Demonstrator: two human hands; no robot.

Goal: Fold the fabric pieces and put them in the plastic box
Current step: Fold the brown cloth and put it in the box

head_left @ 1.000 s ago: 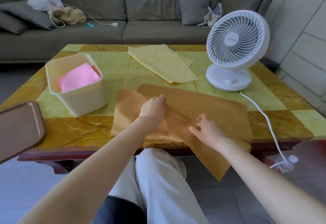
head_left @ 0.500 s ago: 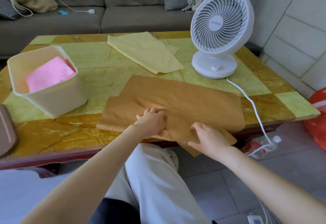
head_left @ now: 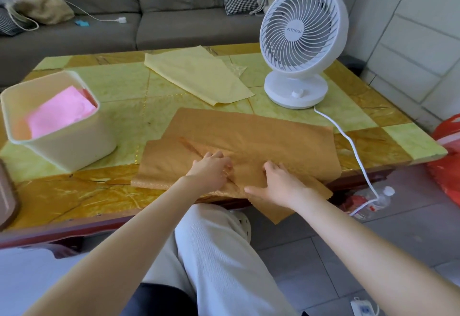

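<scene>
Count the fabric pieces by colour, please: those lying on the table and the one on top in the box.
Orange-brown fabric: 1
Pale yellow fabric: 1
Pink fabric, on top in the plastic box: 1
Total: 3

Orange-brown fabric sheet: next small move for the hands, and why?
Probably lift the hanging corner and fold it away onto the green-and-amber marble table. The orange-brown fabric sheet lies creased, its near corner drooping off the table edge, with the left hand and right hand both on that near part.
</scene>
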